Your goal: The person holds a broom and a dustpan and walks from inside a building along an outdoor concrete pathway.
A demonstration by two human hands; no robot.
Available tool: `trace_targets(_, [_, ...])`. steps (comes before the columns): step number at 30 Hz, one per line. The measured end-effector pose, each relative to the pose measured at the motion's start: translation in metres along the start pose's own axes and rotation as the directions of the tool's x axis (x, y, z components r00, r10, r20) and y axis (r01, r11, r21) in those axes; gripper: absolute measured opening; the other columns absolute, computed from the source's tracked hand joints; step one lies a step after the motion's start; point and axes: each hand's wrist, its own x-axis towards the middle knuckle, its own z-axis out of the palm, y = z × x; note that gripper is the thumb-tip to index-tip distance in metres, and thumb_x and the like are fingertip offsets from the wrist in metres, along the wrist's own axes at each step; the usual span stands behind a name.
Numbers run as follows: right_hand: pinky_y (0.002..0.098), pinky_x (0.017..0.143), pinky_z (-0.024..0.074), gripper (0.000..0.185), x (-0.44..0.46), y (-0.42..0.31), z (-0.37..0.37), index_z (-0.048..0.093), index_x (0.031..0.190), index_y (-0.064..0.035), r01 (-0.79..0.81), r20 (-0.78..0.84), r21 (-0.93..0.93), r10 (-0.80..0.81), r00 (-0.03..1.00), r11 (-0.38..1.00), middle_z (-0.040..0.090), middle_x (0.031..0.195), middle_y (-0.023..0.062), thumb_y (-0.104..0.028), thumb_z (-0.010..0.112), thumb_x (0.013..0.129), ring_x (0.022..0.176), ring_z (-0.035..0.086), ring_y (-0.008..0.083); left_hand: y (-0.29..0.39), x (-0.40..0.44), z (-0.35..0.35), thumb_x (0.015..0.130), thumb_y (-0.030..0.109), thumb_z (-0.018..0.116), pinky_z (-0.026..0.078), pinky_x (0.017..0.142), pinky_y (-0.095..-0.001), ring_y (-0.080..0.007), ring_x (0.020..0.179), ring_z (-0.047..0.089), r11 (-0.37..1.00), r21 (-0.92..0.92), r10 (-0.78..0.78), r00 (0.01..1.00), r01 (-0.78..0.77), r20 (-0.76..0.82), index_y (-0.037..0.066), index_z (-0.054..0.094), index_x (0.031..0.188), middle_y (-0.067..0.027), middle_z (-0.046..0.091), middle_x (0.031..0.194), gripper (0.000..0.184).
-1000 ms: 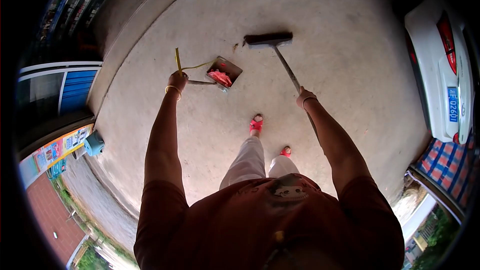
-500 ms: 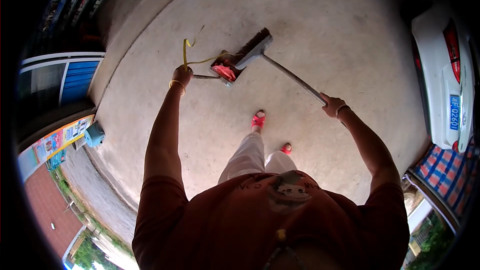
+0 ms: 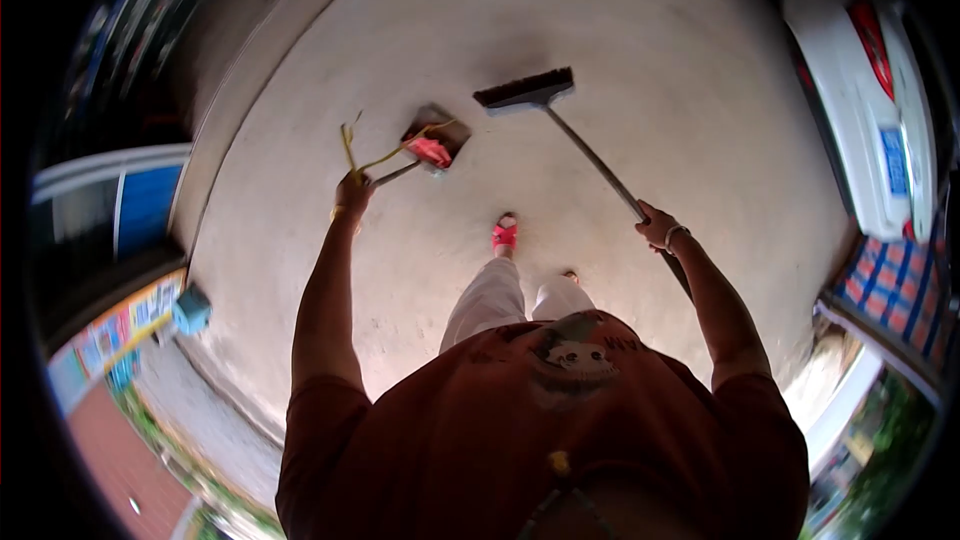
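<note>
While the step in hand looks to be sweeping, the widest thing in view is the pale concrete floor (image 3: 700, 140), with a white car (image 3: 860, 110) along its right side. A blue-and-red checked sheet (image 3: 890, 285) is near the car, and a blue panel (image 3: 150, 210) stands across at the left. The right hand (image 3: 656, 225) is wrapped round the handle of a push broom (image 3: 590, 155), its bristled head apart from the dustpan (image 3: 452, 140). The left hand (image 3: 353, 193) clasps the dustpan's handle together with a yellow strap (image 3: 388, 156); blur hides whether the pan touches the floor. Inside lies a crumpled pinkish-red scrap (image 3: 430, 151). Another stroke would, I judge, call for a steady pan and the strap clear of the bristles.
</note>
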Motion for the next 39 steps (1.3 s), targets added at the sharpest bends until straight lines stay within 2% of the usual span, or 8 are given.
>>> trace_targets(2, [0.0267, 0.037, 0.0403, 0.053, 0.011, 0.033, 0.03, 0.033, 0.13, -0.0225, 0.038, 0.055, 0.235, -0.053, 0.997, 0.971, 0.045, 0.06, 0.0023, -0.014, 0.052, 0.08, 0.043, 0.044, 0.0106, -0.059, 0.008, 0.013, 0.081, 0.022, 0.051, 0.037, 0.045, -0.0328, -0.0153, 0.051, 0.041, 0.923, -0.373, 0.079, 0.995, -0.094, -0.057, 0.003, 0.05, 0.077, -0.0047, 0.046, 0.056, 0.019])
trace_targets(5, [0.0289, 0.041, 0.0451, 0.047, -0.038, 0.104, -0.019, 0.037, 0.125, -0.0187, -0.163, 0.105, 0.423, 0.131, 0.986, 0.891, 0.049, 0.063, 0.0031, -0.019, 0.054, 0.081, 0.046, 0.048, 0.0117, 0.056, 0.007, 0.021, 0.078, 0.014, 0.055, 0.038, 0.047, -0.0284, -0.0126, 0.055, 0.042, 0.991, -0.05, 0.128, 0.99, -0.125, 0.059, 0.003, 0.051, 0.079, -0.0018, 0.048, 0.062, 0.012])
trace_targets(14, [0.0344, 0.042, 0.0489, 0.028, -0.126, 0.287, 0.036, 0.051, 0.089, 0.0052, -0.36, 0.11, 0.718, 0.414, 0.904, 0.596, 0.054, 0.063, 0.0118, -0.022, 0.055, 0.082, 0.05, 0.055, 0.0206, 0.205, 0.008, 0.066, 0.059, -0.004, 0.056, 0.042, 0.065, -0.0243, -0.0122, 0.068, 0.05, 0.968, -0.246, 0.127, 0.948, -0.054, 0.291, 0.006, 0.054, 0.078, 0.0008, 0.052, 0.073, 0.022])
trace_targets(22, [0.0355, 0.042, 0.0477, 0.03, -0.278, 0.609, 0.101, 0.054, 0.078, 0.0053, -0.324, 0.137, 0.901, 0.521, 0.842, 0.287, 0.055, 0.059, 0.0127, -0.024, 0.059, 0.081, 0.046, 0.054, 0.0226, 0.429, -0.218, 0.22, 0.063, -0.006, 0.06, 0.043, 0.066, -0.0231, -0.012, 0.076, 0.053, 0.785, -0.62, 0.293, 0.89, -0.015, 0.349, 0.002, 0.055, 0.084, -0.0002, 0.054, 0.078, 0.023])
trace_targets(27, [0.0352, 0.042, 0.0474, 0.024, -0.32, 0.574, 0.092, 0.051, 0.076, 0.0005, -0.224, 0.153, 0.972, 0.545, 0.824, 0.066, 0.053, 0.06, 0.0099, -0.022, 0.058, 0.079, 0.047, 0.053, 0.0208, 0.506, -0.2, 0.19, 0.066, -0.001, 0.063, 0.044, 0.067, -0.0262, -0.0136, 0.078, 0.053, 0.852, -0.305, 0.522, 0.721, -0.425, 0.455, 0.004, 0.057, 0.094, -0.001, 0.057, 0.085, 0.028])
trace_targets(30, [0.0351, 0.043, 0.0481, 0.03, -0.285, 0.571, 0.131, 0.054, 0.08, 0.0053, -0.2, 0.135, 0.978, 0.554, 0.821, 0.058, 0.056, 0.061, 0.0129, -0.024, 0.059, 0.08, 0.049, 0.055, 0.0219, 0.546, -0.207, 0.22, 0.07, 0.007, 0.062, 0.044, 0.065, -0.0279, -0.0144, 0.072, 0.054, 0.921, -0.007, 0.353, 0.828, -0.389, 0.437, 0.005, 0.059, 0.093, -0.0046, 0.059, 0.08, 0.023])
trace_targets(34, [0.038, 0.042, 0.0486, 0.032, -0.297, 0.664, 0.116, 0.054, 0.079, 0.0078, -0.173, 0.086, 0.979, 0.553, 0.829, 0.108, 0.056, 0.06, 0.0143, -0.024, 0.056, 0.081, 0.046, 0.056, 0.0247, 0.676, -0.266, 0.297, 0.075, 0.029, 0.062, 0.043, 0.06, -0.0341, -0.0223, 0.063, 0.055, 0.841, 0.019, 0.468, 0.743, -0.541, 0.478, 0.003, 0.06, 0.09, -0.0125, 0.061, 0.073, 0.029])
trace_targets(39, [0.0377, 0.041, 0.0483, 0.022, -0.323, 0.812, 0.065, 0.05, 0.088, 0.0038, -0.064, 0.038, 0.998, 0.589, 0.807, 0.024, 0.054, 0.063, 0.0133, -0.017, 0.053, 0.08, 0.049, 0.056, 0.0235, 0.817, -0.346, 0.447, 0.072, 0.018, 0.063, 0.044, 0.058, -0.0301, -0.0178, 0.062, 0.055, 0.76, -0.101, 0.576, 0.591, -0.642, 0.565, 0.004, 0.06, 0.088, -0.0088, 0.061, 0.072, 0.021])
